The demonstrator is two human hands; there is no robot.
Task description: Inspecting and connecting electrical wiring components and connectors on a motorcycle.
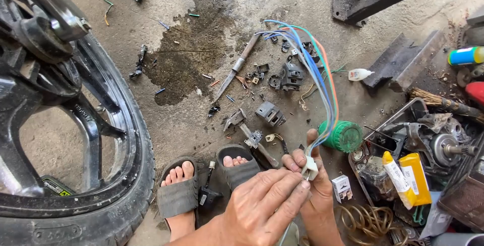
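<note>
Just above the sandalled feet, the right hand pinches the white wire connector while the left hand's fingertips press in, seemingly at a terminal, so a slip could yank the coloured wires loose.

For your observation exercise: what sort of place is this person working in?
Probably an informal motorcycle repair spot: a wheel stands on the oil-stained floor, small parts and a knife lie scattered, and both hands work a wire connector.

Bare concrete floor is lying open at eleven o'clock of the hands. The motorcycle wheel is walling off nine o'clock. Small black parts and a knife are scattering twelve; the cluttered tray is blocking three.
</note>
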